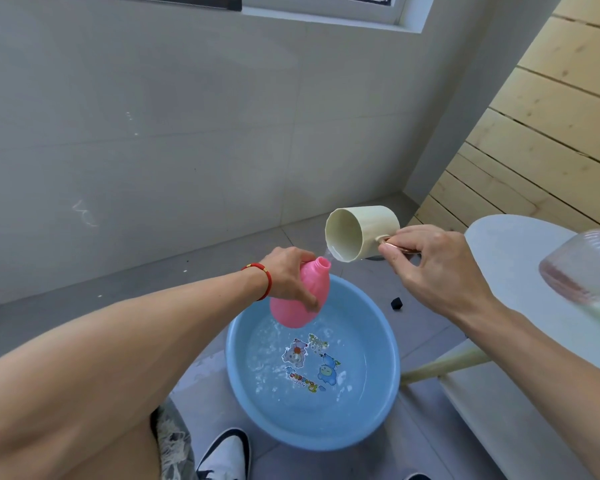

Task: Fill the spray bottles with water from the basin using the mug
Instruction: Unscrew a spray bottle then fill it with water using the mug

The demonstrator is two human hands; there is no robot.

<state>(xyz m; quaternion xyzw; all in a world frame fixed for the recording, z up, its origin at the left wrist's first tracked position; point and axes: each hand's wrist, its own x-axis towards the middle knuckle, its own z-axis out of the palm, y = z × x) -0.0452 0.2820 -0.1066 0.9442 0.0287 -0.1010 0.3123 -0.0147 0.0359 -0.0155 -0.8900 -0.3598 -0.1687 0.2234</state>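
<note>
My left hand (pixel 289 273) grips a pink spray bottle (pixel 297 299) without its cap, tilted over the blue basin (pixel 385 358) with its open neck pointing up and right. My right hand (pixel 433 268) holds a cream mug (pixel 359 233) by its copper-coloured handle. The mug is tipped on its side, its mouth facing me, and a thin stream of water runs from its lower lip toward the bottle's neck. The basin stands on the floor with water and cartoon stickers on its bottom.
A round white table (pixel 520 244) stands at the right with a blurred clear bottle (pixel 582 268) with a green part on it. A small black object (pixel 396 303) lies on the grey floor beside the basin. My shoe (pixel 224 452) is near the basin's front edge.
</note>
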